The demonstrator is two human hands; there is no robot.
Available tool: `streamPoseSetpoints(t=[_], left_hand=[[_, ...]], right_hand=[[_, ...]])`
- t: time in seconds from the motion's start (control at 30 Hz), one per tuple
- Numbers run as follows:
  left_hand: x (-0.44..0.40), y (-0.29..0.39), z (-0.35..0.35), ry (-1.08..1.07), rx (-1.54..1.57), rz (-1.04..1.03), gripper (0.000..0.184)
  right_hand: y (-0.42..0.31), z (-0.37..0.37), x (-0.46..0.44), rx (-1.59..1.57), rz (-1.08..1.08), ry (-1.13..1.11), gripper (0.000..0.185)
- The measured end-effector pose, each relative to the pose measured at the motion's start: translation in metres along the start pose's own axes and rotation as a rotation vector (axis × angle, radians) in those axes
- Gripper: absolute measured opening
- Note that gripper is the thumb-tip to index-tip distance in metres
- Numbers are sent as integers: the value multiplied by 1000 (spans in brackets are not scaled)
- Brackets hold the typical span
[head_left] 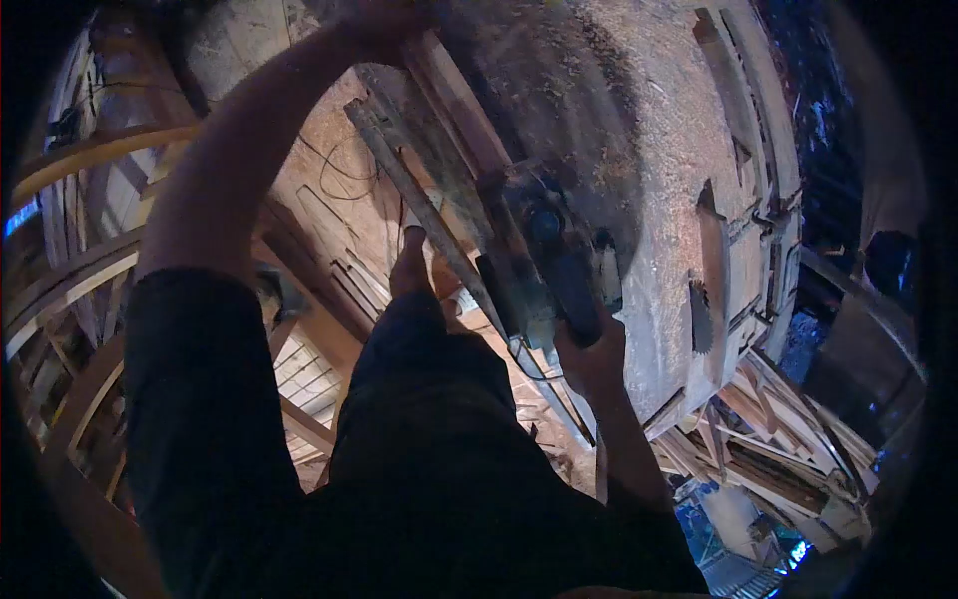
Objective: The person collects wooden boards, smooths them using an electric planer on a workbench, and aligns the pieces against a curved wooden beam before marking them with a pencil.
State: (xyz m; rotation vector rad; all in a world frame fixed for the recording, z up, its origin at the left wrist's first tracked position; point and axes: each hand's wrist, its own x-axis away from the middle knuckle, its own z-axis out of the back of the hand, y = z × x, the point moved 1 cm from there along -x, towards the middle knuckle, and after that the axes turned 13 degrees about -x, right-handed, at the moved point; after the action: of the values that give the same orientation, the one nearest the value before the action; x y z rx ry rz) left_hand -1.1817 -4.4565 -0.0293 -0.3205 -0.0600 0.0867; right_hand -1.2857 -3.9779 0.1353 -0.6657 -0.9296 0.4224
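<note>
My right hand is wrapped round the rear handle of a dark power tool. The tool rests at the near end of a long wooden piece on the dusty workbench. My left hand reaches to the far end of that piece at the top of the view. Its fingers are lost in shadow, so their grip cannot be made out. A thin cable loop hangs below the tool.
A circular saw blade stands up at the bench's right part. Wooden strips lie along the far right edge. Scrap wood is piled at lower right. Curved wooden pieces fill the left side. Sawdust and offcuts cover the floor.
</note>
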Motion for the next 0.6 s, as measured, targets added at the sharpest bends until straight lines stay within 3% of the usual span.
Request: streamPoseSetpoints(t=[0.07,0.13,0.23,0.33,0.43,0.53,0.57,0.6], left_hand=[[-5,-16,-27,4,87,-68,63],[-6,-20,-44,11,184,-145,71],[2,-32,-11,269,172,-206,68],[-8,-25,-10,30,122,-109,57],[-13,-27,2,-13,232,-95,49],[-11,-22,16,114,338,-136,44],[-15,-23,21,-17,272,-136,47],[-17,-25,20,-11,256,-139,49]], right_hand=[[-9,-5,-2,-23,-33,45,41],[-24,-12,-12,-59,-8,15,40],[-54,-29,-40,-14,41,10,39],[-80,-47,-68,-26,150,7,38],[-114,-65,-94,-22,199,10,40],[-142,-75,-107,-1,228,7,41],[-145,-74,-110,6,240,8,41],[-140,-74,-114,26,308,22,42]])
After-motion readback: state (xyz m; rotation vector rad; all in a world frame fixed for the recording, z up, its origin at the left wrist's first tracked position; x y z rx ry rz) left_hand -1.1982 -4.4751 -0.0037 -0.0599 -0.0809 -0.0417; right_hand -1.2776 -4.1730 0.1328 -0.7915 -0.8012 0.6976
